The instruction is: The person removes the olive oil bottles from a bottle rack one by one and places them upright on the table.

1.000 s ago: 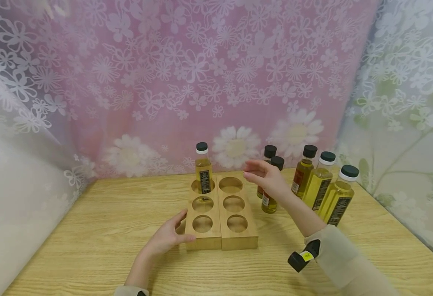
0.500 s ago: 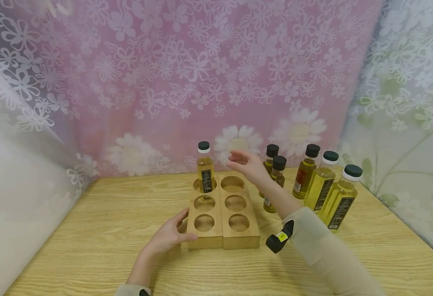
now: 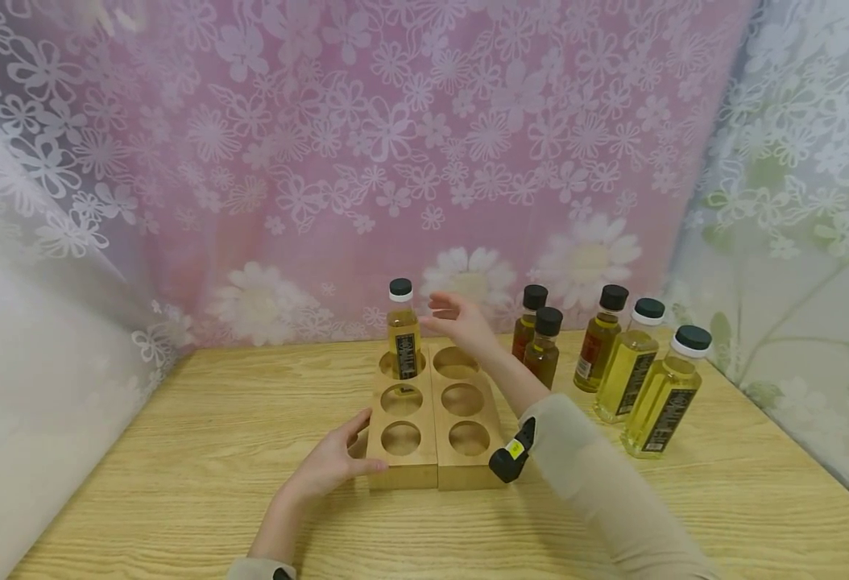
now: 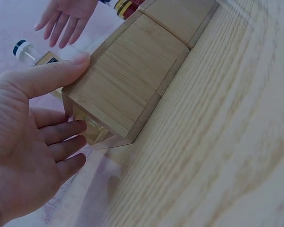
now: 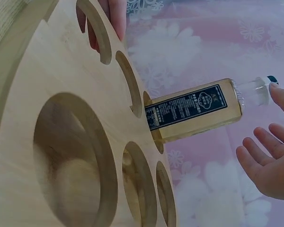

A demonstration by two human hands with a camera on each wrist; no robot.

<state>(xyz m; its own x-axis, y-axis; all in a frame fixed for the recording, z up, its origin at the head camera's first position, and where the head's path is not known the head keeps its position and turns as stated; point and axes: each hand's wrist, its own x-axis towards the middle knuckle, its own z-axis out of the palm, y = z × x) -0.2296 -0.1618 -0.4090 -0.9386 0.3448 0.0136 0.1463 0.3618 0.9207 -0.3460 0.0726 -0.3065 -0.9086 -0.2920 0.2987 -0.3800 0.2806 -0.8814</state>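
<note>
A wooden bottle rack, two blocks side by side with round holes, lies on the table. My left hand holds its near left corner, thumb at the front edge and fingers along the side. Upright in the far left hole stands a labelled oil bottle with a dark green cap. My right hand is just right of that bottle's neck, fingers spread and slightly bent. In the right wrist view, the thumb overlaps the bottle's cap, and the palm holds nothing.
Right of the rack stand two dark-capped bottles with red labels, one behind the other. Another red-labelled bottle and two larger yellow oil bottles stand farther right. A flowered curtain hangs behind the wooden table.
My right hand has moved left from above the red-labelled bottles, over the rack's far right hole, to beside the bottle in the rack. The left hand has stayed at the corner.
</note>
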